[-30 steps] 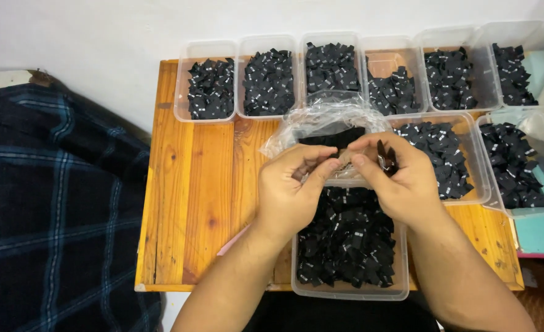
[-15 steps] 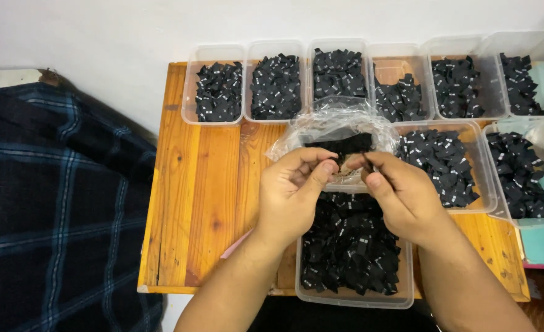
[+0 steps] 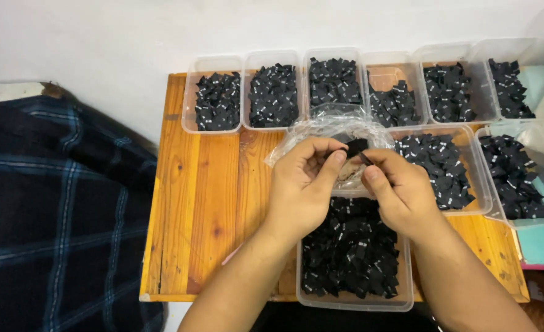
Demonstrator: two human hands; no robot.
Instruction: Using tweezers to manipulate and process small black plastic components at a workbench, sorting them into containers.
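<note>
black piece (image 3: 356, 146): small dark scrap, you had it pinched between both hands right above the clear plastic bag (image 3: 321, 132), roughly mid-table
left hand (image 3: 302, 184): your thumb and forefinger were closed narrow on the left end of that piece, other fingers curled under
right hand (image 3: 398, 190): same deal, fingertips pinched tight on the right end, so both hands were holding the one piece
plastic bag: crinkly and see-through, sat just behind your knuckles, touching the back row of tubs; couldn't tell what was inside
near tub (image 3: 401, 295): clear container right under your wrists, packed with black pieces with tiny white marks
side tubs (image 3: 468, 206): two more full ones off to your right, just beside your right hand
back row (image 3: 189, 104): six clear tubs lined up along the far edge, all holding the same black bits
table (image 3: 204, 203): orange wooden slats, bare on your left side
plaid cloth (image 3: 56, 215): dark blue checked fabric, left of the table
</note>
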